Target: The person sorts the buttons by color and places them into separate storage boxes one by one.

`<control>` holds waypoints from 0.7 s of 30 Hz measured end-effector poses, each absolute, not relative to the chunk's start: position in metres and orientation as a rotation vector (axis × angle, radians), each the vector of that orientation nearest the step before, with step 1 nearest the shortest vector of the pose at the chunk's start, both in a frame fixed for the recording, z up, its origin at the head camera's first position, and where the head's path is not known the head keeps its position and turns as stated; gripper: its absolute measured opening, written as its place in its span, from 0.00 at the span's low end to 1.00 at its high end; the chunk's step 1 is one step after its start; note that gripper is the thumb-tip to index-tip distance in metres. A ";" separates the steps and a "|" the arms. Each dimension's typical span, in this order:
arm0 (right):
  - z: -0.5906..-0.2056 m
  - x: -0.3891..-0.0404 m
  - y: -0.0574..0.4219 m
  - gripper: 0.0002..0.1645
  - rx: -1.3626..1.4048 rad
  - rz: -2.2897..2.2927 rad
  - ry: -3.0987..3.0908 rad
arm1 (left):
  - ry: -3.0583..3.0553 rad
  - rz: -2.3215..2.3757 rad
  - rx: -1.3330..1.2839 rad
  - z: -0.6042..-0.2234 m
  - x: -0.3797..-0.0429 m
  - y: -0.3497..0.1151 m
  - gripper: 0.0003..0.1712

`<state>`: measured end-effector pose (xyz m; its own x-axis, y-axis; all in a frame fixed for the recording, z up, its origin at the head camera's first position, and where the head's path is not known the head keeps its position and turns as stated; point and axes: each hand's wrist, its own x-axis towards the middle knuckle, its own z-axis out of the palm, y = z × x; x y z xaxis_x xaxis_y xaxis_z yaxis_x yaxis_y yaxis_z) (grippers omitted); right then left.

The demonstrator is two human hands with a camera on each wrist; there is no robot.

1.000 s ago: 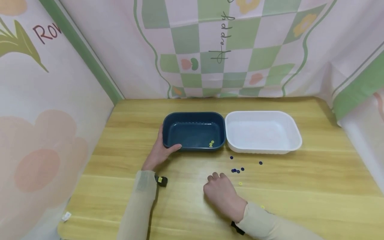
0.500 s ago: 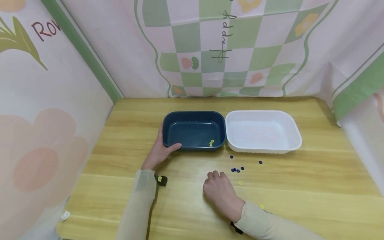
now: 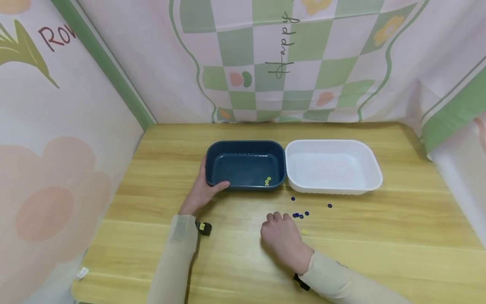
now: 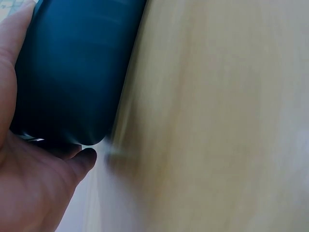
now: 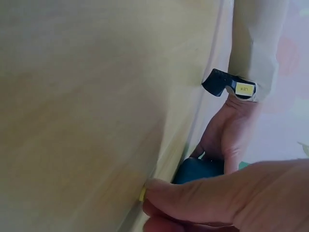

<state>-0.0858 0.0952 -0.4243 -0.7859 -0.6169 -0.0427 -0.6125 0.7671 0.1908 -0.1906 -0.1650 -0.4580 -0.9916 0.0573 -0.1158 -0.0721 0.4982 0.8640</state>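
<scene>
Gripping the blue dish [image 3: 247,146] at its left end, the left hand [image 3: 199,192] probably does best with a firm hold, against sliding. A few yellow buttons [image 3: 267,182] lie in the dish's near right corner. The right hand [image 3: 283,241], low over the table [image 3: 159,169], pinches another yellow button [image 5: 142,194]; a light fingertip hold should suit it, clear of the dark blue buttons [image 3: 301,216] nearby.
</scene>
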 end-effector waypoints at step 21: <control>-0.422 -0.090 0.096 0.06 1.062 -0.200 -3.010 | 2.582 1.538 -0.033 -0.455 -0.189 -0.163 0.68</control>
